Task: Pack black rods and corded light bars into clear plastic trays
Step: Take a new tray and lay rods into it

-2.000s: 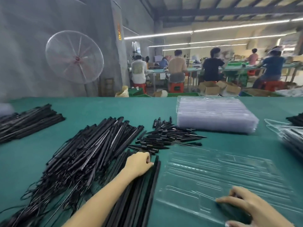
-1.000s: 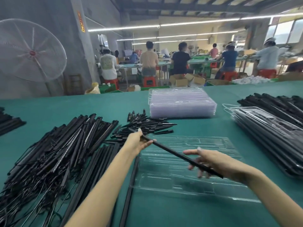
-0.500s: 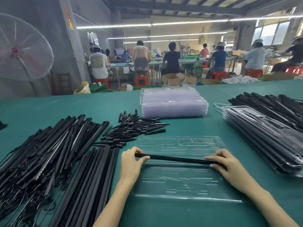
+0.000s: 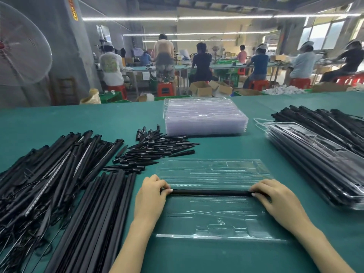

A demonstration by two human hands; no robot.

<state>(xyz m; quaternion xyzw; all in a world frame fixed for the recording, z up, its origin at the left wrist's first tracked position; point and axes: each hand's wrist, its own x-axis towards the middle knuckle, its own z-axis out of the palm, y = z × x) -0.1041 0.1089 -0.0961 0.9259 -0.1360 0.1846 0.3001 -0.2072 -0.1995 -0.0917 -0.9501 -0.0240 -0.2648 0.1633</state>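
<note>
Packing looks barely begun: left hand [image 4: 150, 196] and right hand [image 4: 275, 198] pinch the ends of one black rod [image 4: 210, 192] across the otherwise bare clear tray [image 4: 214, 215], with loose rods [image 4: 94, 215] and corded light bars [image 4: 45, 174] piled at nine o'clock

Big fan [image 4: 21, 46] far left — seated workers [image 4: 201, 64], cardboard boxes [image 4: 210, 88] behind.

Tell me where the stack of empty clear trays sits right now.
In the head view the stack of empty trays sits centre, at the green table's far side, behind the open tray, just right of the short black spikes.
</note>
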